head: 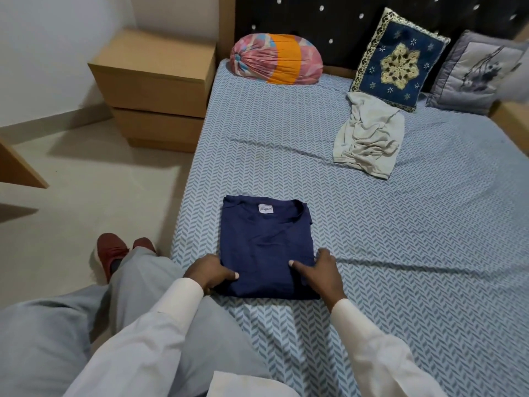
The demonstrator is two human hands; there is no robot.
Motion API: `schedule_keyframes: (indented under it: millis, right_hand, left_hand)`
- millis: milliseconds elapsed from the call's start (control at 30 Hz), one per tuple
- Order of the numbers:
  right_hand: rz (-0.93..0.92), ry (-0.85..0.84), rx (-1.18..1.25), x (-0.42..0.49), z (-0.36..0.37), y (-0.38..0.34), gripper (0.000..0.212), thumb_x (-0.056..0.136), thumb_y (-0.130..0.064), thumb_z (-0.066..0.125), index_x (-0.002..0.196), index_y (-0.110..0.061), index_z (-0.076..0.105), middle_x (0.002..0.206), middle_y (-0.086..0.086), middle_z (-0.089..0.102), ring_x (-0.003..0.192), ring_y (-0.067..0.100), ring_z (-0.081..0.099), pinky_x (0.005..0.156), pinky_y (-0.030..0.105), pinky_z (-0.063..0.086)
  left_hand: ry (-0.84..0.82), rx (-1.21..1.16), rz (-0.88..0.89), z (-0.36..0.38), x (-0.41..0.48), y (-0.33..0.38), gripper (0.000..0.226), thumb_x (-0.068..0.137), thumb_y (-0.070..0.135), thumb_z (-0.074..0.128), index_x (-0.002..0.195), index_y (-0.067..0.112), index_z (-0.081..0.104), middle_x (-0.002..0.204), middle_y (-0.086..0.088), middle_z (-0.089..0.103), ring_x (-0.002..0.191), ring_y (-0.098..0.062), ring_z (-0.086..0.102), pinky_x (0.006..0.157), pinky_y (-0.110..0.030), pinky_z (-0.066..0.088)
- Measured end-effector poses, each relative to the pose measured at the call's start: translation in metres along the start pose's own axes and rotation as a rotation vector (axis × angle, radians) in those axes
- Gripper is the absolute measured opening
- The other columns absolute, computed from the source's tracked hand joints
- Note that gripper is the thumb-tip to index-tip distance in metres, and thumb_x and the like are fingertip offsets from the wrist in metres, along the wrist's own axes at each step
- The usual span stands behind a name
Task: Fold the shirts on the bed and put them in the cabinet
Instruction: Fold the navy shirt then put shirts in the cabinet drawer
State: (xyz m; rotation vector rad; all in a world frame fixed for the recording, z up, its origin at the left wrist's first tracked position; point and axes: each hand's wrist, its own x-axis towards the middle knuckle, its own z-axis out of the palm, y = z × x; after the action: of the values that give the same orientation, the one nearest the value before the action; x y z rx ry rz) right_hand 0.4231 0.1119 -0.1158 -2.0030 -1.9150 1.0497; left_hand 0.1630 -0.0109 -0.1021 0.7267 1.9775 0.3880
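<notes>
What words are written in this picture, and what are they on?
"Marmot": on the white neck tag of the folded navy shirt.
A tiny line above it on the same tag: too small to read.
No writing shows on the crumpled grey shirt, and there is none anywhere else.

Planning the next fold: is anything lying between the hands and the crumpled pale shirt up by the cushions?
Nothing visible beyond the folded navy shirt that the left hand and right hand hold. From it, only rumpled bedsheet runs to the pale shirt; the blue cushion lies behind it.
</notes>
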Motion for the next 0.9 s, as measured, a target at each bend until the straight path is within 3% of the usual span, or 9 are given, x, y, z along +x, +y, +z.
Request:
schedule_keyframes:
  millis: [133,267,333,400,467,567,667,767,900]
  right_hand:
    - [0.074,-0.133,0.149,0.007,0.003,0.014,0.054,0.054,-0.056,0.078,0.085,-0.014,0.065,0.071,0.002,0.073,0.073,0.022,0.071,0.074,0.042,0.059]
    - [0.082,-0.186,0.336,0.019,-0.004,0.007,0.038,0.068,-0.030,0.085,0.075,-0.014,0.052,0.063,0.004,0.061,0.057,0.018,0.058,0.054,0.032,0.044]
    - [0.079,-0.209,0.445,0.028,-0.007,0.002,0.046,0.074,-0.025,0.085,0.100,-0.015,0.049,0.078,0.000,0.062,0.065,0.014,0.059,0.057,0.028,0.044]
    - [0.045,-0.227,0.513,0.039,-0.010,-0.006,0.075,0.076,-0.031,0.084,0.132,-0.025,0.035,0.104,0.000,0.062,0.090,0.017,0.067,0.071,0.032,0.053]
    - [-0.031,-0.211,0.458,0.047,-0.014,-0.014,0.095,0.077,-0.035,0.082,0.147,-0.039,0.019,0.111,0.005,0.063,0.102,0.020,0.066,0.087,0.038,0.056]
    - [-0.146,-0.261,0.458,0.057,-0.021,-0.028,0.097,0.083,-0.020,0.078,0.154,-0.042,0.015,0.124,0.007,0.062,0.111,0.022,0.065,0.099,0.041,0.053]
    - [-0.239,-0.342,0.421,0.067,-0.026,-0.039,0.083,0.081,-0.014,0.076,0.149,-0.039,0.037,0.148,-0.004,0.047,0.129,0.014,0.053,0.110,0.040,0.045]
    - [-0.245,-0.442,0.365,0.073,-0.031,-0.044,0.075,0.083,-0.014,0.077,0.146,-0.038,0.045,0.152,-0.008,0.043,0.134,0.009,0.048,0.114,0.039,0.040]
    - [-0.282,-0.428,0.215,0.072,-0.036,-0.052,0.083,0.086,-0.008,0.072,0.155,-0.030,0.032,0.156,-0.006,0.034,0.136,0.007,0.037,0.115,0.029,0.034]
  left_hand:
    - [-0.049,-0.251,-0.068,0.002,-0.003,0.003,0.033,0.078,0.022,0.079,0.104,0.006,0.064,0.081,-0.007,0.064,0.064,-0.020,0.055,0.052,-0.023,0.044]
    - [-0.103,-0.627,-0.074,0.002,-0.007,0.014,0.034,0.084,0.002,0.071,0.117,0.000,0.061,0.094,-0.011,0.071,0.072,-0.022,0.064,0.056,-0.025,0.051]
    - [-0.078,-0.793,-0.002,0.000,-0.005,0.020,0.049,0.085,-0.004,0.069,0.128,0.007,0.050,0.107,-0.008,0.069,0.087,-0.022,0.068,0.058,-0.027,0.054]
    - [-0.050,-0.841,0.085,-0.002,-0.001,0.026,0.073,0.086,-0.007,0.066,0.141,0.027,0.031,0.114,0.000,0.063,0.092,-0.017,0.065,0.059,-0.026,0.054]
    - [-0.044,-0.823,0.152,-0.005,0.008,0.031,0.092,0.087,-0.009,0.063,0.151,0.038,0.016,0.127,0.000,0.059,0.096,-0.013,0.062,0.062,-0.026,0.054]
    - [-0.081,-0.719,0.256,-0.012,0.024,0.040,0.094,0.085,-0.008,0.065,0.154,0.035,0.017,0.144,-0.004,0.051,0.110,-0.017,0.060,0.077,-0.030,0.054]
    - [-0.137,-0.640,0.234,-0.023,0.033,0.046,0.105,0.076,0.010,0.074,0.156,0.039,0.012,0.143,0.000,0.052,0.115,-0.018,0.060,0.091,-0.037,0.053]
    - [-0.102,-0.468,0.292,-0.029,0.038,0.048,0.107,0.069,0.019,0.078,0.154,0.044,0.018,0.149,0.003,0.041,0.125,-0.018,0.053,0.101,-0.040,0.049]
    - [-0.034,-0.288,0.367,-0.021,0.036,0.054,0.087,0.081,0.000,0.071,0.153,0.028,0.032,0.154,-0.003,0.023,0.140,-0.022,0.034,0.105,-0.030,0.040]
